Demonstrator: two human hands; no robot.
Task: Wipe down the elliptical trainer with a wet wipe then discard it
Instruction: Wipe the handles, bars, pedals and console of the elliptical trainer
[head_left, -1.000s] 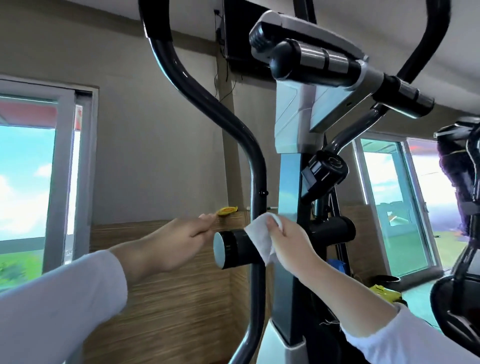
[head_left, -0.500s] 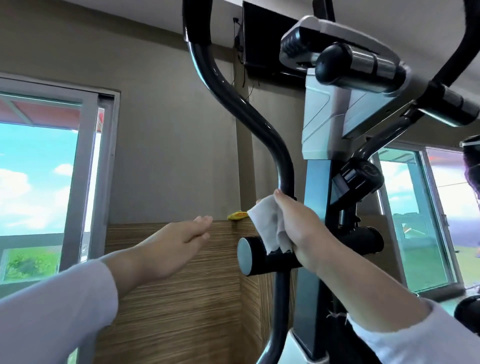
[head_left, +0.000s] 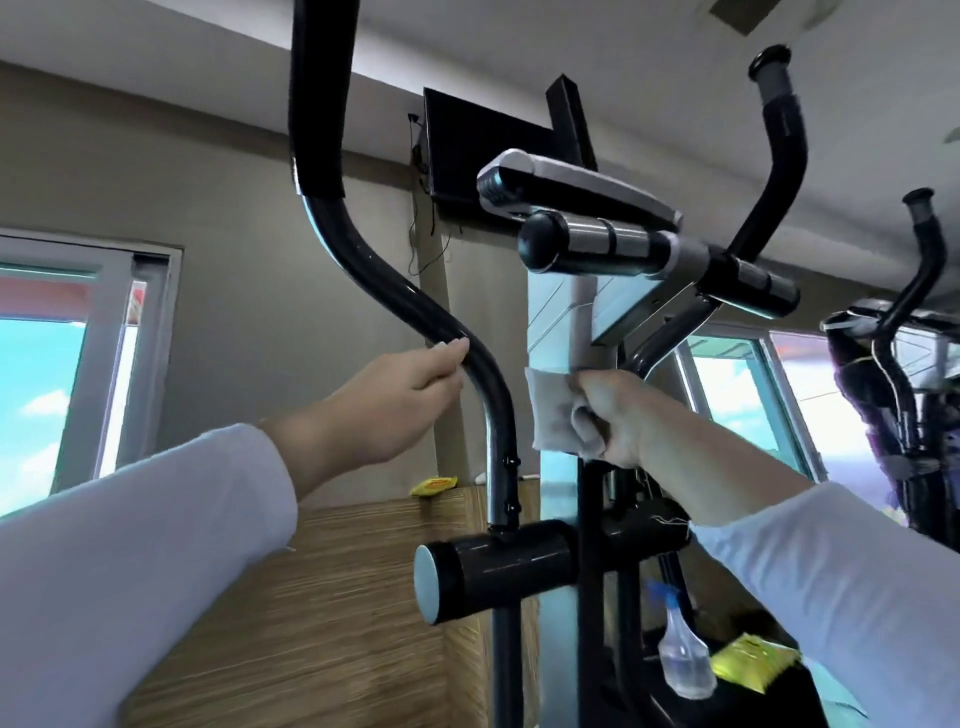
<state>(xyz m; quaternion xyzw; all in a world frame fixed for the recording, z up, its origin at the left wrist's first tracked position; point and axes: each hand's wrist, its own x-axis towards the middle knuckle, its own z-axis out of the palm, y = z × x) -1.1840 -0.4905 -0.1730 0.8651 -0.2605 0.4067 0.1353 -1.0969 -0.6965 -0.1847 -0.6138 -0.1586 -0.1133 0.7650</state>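
From the head camera, everything is placed against the silver-grey central column (head_left: 558, 322) of the black and silver elliptical trainer (head_left: 597, 247). The white wet wipe (head_left: 550, 410) lies flat against the front of that column, about midway between the console above and the black pivot cylinder (head_left: 498, 571) below. The right hand (head_left: 618, 415) pinches its right edge, with a fold bunched under the curled fingers. Just left of the column, the left hand (head_left: 400, 395) is wrapped round the bend of the glossy black swing handlebar (head_left: 405, 306), apparently to steady the machine. The two hands are apart, with the bar between them. The wipe looks thin, limp and damp. It should cling to the smooth panel but will probably fold or slip if held only by a corner, so it is best taken in a gathered wad under flat fingers. The trainer is rigid and heavy, and its painted tubes look slick. Wiping appears to be under way, and the wipe is not yet discarded. Low and to the right of the column stand a clear plastic spray bottle (head_left: 680, 660) and a crumpled yellow packet (head_left: 753, 665).
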